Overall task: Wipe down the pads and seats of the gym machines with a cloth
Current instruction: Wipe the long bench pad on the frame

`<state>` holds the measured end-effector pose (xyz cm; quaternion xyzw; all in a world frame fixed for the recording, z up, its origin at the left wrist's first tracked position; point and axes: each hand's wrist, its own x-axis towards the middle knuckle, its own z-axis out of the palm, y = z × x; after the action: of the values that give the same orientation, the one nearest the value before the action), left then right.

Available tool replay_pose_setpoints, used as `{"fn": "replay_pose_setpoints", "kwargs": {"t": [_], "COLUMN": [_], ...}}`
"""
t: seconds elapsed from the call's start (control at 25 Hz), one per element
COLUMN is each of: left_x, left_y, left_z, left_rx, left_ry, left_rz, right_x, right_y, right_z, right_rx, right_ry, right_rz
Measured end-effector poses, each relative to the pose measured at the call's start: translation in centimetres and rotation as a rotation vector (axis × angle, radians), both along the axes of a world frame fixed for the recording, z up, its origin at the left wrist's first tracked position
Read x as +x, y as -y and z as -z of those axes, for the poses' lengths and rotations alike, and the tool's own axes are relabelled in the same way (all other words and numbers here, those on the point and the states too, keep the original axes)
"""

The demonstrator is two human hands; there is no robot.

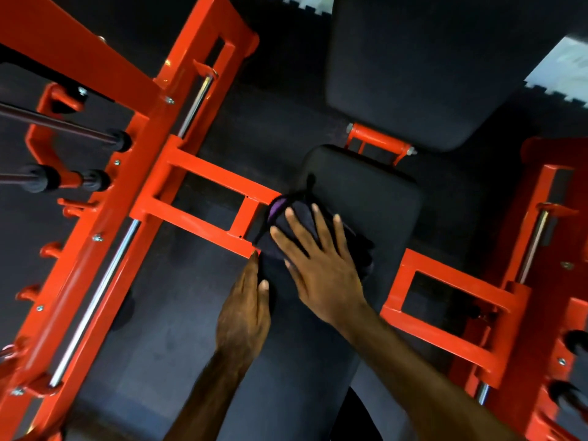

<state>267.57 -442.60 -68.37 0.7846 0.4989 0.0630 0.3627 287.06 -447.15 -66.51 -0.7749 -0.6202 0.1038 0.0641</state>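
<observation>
A black padded seat point(375, 198) of an orange gym machine fills the middle of the head view. On its left part lies a dark cloth point(288, 218) with a purple edge. My right hand point(318, 259) lies flat on the cloth with spread, straight fingers, pressing it onto the seat. My left hand point(245, 310) rests at the seat's left edge, its thumb and fingers touching the lower part of the cloth. A larger black back pad point(439, 68) stands beyond the seat at the top.
Orange steel frame point(203, 198) runs along the left with chrome guide rods and black-capped pegs. A matching orange frame point(451, 313) stands on the right. Dark rubber floor lies below, and pale tiles point(563, 71) show at the top right.
</observation>
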Motion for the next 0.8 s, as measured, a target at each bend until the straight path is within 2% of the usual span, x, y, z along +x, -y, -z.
{"fn": "replay_pose_setpoints", "kwargs": {"t": [0.08,0.12,0.28,0.32,0.4,0.52,0.6,0.72,0.8], "left_x": [0.4,0.6,1.8,2.0,2.4,2.9,3.4,4.3,4.6], "left_y": [-0.2,-0.3,-1.2,-1.3,-1.2,-1.6,-1.9,-2.3,-2.3], "left_z": [-0.3,-0.4,0.4,0.6,0.7,0.4,0.4,0.4,0.7], "left_rx": [-0.017,-0.019,0.009,0.017,0.037,0.053,0.056,0.056,0.063], "left_ry": [0.017,0.023,0.036,0.034,0.03,0.037,0.029,0.034,0.026], "left_rz": [-0.003,-0.001,0.039,0.04,0.033,0.049,0.055,0.043,0.034], "right_x": [1.5,2.3,2.8,1.9,0.8,2.0,3.9,4.8,4.0], "right_y": [4.3,5.3,-0.6,-2.1,-1.3,6.0,8.0,3.0,-0.1], "right_z": [-0.6,-0.6,-0.2,-0.5,-0.2,-0.8,-0.8,-0.3,-0.3], "right_rx": [-0.007,-0.011,-0.012,-0.015,0.0,-0.005,-0.019,-0.032,-0.038], "right_ry": [0.018,0.028,0.02,-0.009,-0.031,0.012,0.05,0.049,0.006], "right_rz": [-0.061,-0.019,0.332,0.354,0.216,-0.005,0.102,0.4,0.398]}}
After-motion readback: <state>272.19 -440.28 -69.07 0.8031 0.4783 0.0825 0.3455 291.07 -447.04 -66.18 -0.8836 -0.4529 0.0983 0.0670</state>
